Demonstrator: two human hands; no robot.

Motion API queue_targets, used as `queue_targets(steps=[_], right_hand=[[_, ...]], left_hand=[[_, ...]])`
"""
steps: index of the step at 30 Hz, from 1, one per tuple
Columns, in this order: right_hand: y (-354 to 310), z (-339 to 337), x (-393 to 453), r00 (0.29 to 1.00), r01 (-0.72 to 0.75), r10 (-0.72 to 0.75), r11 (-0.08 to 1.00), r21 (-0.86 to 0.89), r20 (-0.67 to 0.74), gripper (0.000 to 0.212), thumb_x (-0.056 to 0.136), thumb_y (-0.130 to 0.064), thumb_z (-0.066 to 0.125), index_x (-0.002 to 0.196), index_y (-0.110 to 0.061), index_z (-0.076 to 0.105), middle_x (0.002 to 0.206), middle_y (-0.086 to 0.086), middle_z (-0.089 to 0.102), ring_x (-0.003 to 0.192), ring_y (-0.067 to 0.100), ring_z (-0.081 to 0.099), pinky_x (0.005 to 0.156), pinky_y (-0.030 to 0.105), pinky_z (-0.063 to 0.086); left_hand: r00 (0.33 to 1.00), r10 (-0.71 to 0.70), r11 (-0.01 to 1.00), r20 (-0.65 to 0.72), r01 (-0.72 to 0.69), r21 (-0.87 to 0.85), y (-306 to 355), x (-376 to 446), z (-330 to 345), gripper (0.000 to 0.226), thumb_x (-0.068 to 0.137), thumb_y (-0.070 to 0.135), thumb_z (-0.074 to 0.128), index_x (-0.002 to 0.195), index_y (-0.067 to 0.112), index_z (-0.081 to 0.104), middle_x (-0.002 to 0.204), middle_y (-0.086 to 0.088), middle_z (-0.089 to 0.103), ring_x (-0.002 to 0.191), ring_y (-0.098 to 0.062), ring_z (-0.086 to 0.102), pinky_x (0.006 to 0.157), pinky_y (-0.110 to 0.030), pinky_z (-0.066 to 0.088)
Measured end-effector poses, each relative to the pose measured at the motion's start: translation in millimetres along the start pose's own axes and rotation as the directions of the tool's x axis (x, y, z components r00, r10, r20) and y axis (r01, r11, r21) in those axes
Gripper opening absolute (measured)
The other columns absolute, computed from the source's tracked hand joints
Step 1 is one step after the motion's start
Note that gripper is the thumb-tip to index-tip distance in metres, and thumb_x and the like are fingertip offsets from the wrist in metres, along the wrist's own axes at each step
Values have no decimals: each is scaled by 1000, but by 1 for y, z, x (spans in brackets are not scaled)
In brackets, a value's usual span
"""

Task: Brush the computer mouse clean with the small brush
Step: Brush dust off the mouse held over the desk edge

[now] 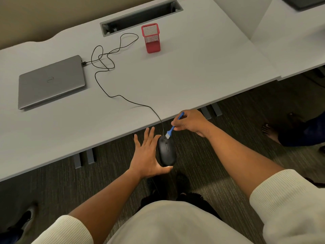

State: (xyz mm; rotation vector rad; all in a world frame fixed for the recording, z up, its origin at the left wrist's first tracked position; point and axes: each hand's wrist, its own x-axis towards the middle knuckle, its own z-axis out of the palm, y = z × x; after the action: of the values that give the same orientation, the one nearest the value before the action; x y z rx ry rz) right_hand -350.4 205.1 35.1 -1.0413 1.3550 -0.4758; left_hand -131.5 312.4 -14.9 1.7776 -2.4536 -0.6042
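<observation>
I judge brushing in hand: my flat, splayed left hand [146, 155] cradles the black wired mouse [166, 152] just past the desk [175, 76] edge, my right hand [190, 123] pinches the small blue brush [170, 132], bristles by the scroll wheel, so light strokes should follow.

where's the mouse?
Head view, centre: the mouse is held off the desk, just past its near edge, against the left hand; the brush in the right hand touches its front end.

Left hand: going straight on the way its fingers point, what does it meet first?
Probably the front edge of the desk: the left hand aims its straight fingers there, tips overlapping it in view. Depth is unclear; it might pass over.
</observation>
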Motion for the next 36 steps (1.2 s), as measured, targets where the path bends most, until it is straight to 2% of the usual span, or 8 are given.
queue_targets(steps=[6, 12, 18, 22, 24, 27, 30, 36], right_hand=[[-3, -7, -3, 980, -63, 64, 998, -8, 186, 21, 80, -1, 78, 99, 4, 70, 98, 18, 74, 87, 22, 77, 73, 26, 62], [0, -3, 0, 1000, -5, 6, 1000, -25, 9, 18, 81, -9, 79, 96, -6, 71, 95, 10, 75, 84, 13, 76, 75, 24, 61], [-4, -8, -5, 976, -65, 62, 998, 10, 209, 24, 79, 0, 78, 101, 6, 69, 98, 18, 74, 88, 23, 76, 72, 25, 61], [-7, -5, -6, 977, -37, 27, 998, 44, 211, 24, 78, -3, 80, 98, 4, 69, 90, 14, 76, 87, 23, 77, 70, 24, 61], [-7, -1, -6, 983, -1, 4, 1000, -17, 182, 23, 78, -7, 81, 97, 1, 70, 85, 9, 77, 85, 19, 77, 73, 26, 62], [-6, 4, -4, 996, 84, -75, 976, -201, 54, 17, 79, -17, 80, 92, -10, 73, 82, 2, 77, 80, 12, 75, 79, 28, 60], [-8, 9, -3, 990, 126, -137, 950, -285, -20, 15, 81, -21, 78, 92, -13, 72, 85, 2, 76, 83, 13, 73, 83, 32, 58], [-15, 15, -9, 987, 141, -98, 912, -385, 130, 18, 79, -21, 79, 93, -12, 72, 86, 5, 76, 84, 18, 74, 84, 34, 59]], left_hand=[[1000, -11, 1000, 22, 11, 9, 2, 2, -2, 128, 58, 93, 57, 157, 18, 24, 169, -9, 1, 153, -21, -19, 119, -65, -12], [1000, -5, 1000, 26, 5, 3, 2, 3, -4, 126, 60, 92, 57, 157, 18, 23, 169, -9, 0, 154, -21, -18, 119, -65, -11], [999, -12, 999, 35, 11, 35, 1, 3, -3, 129, 59, 94, 55, 157, 18, 23, 169, -9, -1, 153, -21, -19, 119, -64, -13], [999, -10, 999, 36, 8, 39, 2, 4, -4, 128, 59, 94, 56, 157, 18, 23, 169, -9, 1, 154, -21, -18, 118, -63, -15], [999, -7, 999, 38, 5, 53, 3, 5, -5, 128, 59, 94, 55, 157, 18, 23, 169, -9, -1, 153, -21, -19, 118, -63, -16], [999, -10, 997, 40, 7, 71, 4, 4, -7, 129, 59, 95, 53, 157, 17, 23, 169, -9, -2, 153, -21, -20, 118, -64, -15], [998, -20, 995, 53, 14, 102, 4, 3, -8, 130, 59, 96, 50, 158, 17, 21, 169, -10, -5, 153, -21, -22, 118, -65, -14], [997, -29, 986, 74, 17, 168, 3, 0, -7, 131, 58, 97, 47, 158, 17, 20, 169, -10, -5, 152, -24, -22, 117, -68, -11]])
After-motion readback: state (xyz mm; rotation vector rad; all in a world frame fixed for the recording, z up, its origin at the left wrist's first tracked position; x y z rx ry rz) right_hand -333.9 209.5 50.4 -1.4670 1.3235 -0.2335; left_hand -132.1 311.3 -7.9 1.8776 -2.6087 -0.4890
